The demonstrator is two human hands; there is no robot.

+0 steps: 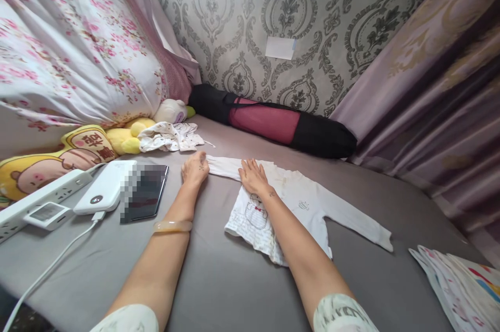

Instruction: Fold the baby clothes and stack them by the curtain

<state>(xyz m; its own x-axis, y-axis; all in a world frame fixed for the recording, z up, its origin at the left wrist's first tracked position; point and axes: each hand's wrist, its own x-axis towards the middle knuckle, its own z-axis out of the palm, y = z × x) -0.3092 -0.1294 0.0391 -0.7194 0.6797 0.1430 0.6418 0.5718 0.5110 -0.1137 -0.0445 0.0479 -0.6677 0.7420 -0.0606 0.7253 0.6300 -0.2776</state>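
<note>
A small white long-sleeved baby shirt (289,191) lies spread on the grey bed sheet, with a bear print at its lower left. My left hand (195,169) is closed around the cuff of the sleeve that points left, and that sleeve is stretched straight. On the shoulder end of the same sleeve rests my right hand (254,177), flat with its fingers extended. The other sleeve slants down to the right, touched by neither hand. My right forearm crosses over the shirt's front and hides part of it.
Left of my arms lie a phone (150,194), a white power bank (107,186) with a cable, and a power strip (47,199). Plush toys (127,137) and a crumpled spotted cloth (170,137) sit behind. A black-and-red bag (265,121) lies along the wall; folded clothes (457,282) are at right.
</note>
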